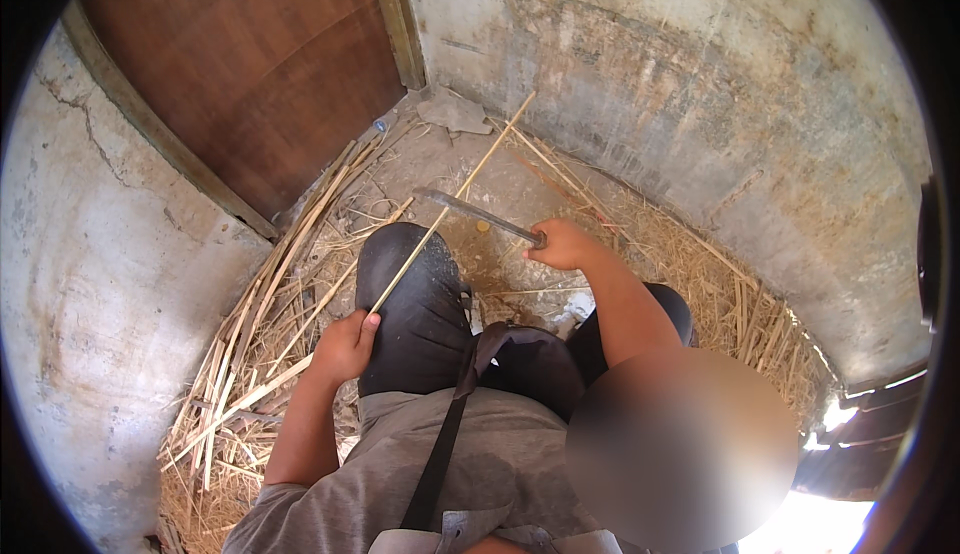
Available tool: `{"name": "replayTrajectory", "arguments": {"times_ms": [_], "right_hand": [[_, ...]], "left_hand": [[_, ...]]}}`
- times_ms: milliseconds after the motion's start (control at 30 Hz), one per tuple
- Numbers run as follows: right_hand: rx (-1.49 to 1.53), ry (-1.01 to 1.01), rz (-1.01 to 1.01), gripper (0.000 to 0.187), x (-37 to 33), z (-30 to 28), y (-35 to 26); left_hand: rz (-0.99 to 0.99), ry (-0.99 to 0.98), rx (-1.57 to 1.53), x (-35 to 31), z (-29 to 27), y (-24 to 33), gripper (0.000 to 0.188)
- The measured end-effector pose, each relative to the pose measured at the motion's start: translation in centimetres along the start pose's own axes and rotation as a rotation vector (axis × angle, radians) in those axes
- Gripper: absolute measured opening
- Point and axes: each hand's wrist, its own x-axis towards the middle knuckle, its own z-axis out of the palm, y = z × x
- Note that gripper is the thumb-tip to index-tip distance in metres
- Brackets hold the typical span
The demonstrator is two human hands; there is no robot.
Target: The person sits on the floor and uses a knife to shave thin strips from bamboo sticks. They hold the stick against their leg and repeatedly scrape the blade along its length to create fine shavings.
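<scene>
Gripped stick (437, 222) in left hand (345, 346) beside knee (395, 254), knife (490, 218) in right hand (562, 245) beyond knee; probably needed steady, shallow strokes.

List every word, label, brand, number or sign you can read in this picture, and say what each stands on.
None: no readable text shows anywhere.
Knife: no marking can be made out.
Strip: no writing visible.
Door: no sign visible.
Walls: stains and a crack, no lettering to read.
Small blue item by the door: too small to tell.
</scene>
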Motion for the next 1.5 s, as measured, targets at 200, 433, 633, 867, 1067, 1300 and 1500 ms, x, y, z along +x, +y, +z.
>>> {"name": "replayTrajectory", "arguments": {"times_ms": [200,433,633,867,1067,1300,1500], "right_hand": [[-0.055,-0.014,-0.052,0.048,-0.6,-1.0,-1.8],[0.056,0.243,0.196,0.057,0.1,-0.7,4.1],[-0.037,-0.11,-0.064,0.055,-0.3,0.2,-3.5],[0.076,0.199,0.205,0.058,0.5,0.1,4.4],[0.015,0.122,0.202,0.058,-0.8,-1.2,0.7],[-0.055,-0.08,-0.175,0.044,-0.3,1.7,-3.6],[-0.025,0.181,0.124,0.061,0.0,0.3,1.3]], "left_hand": [[-0.021,0.004,0.045,-0.3,0.1,0.1,0.045],[-0.011,-0.021,0.062,0.0,-0.2,0.4,0.045],[-0.01,-0.03,0.09,-0.3,-0.7,0.5,0.045],[0.003,-0.035,0.098,0.1,-0.3,0.1,0.045],[-0.027,-0.04,0.086,-0.1,-0.6,0.4,0.044],[0.017,-0.025,0.083,-0.3,-0.2,-0.3,0.044],[0.022,-0.008,0.069,-0.1,0.1,-0.8,0.044]]}}
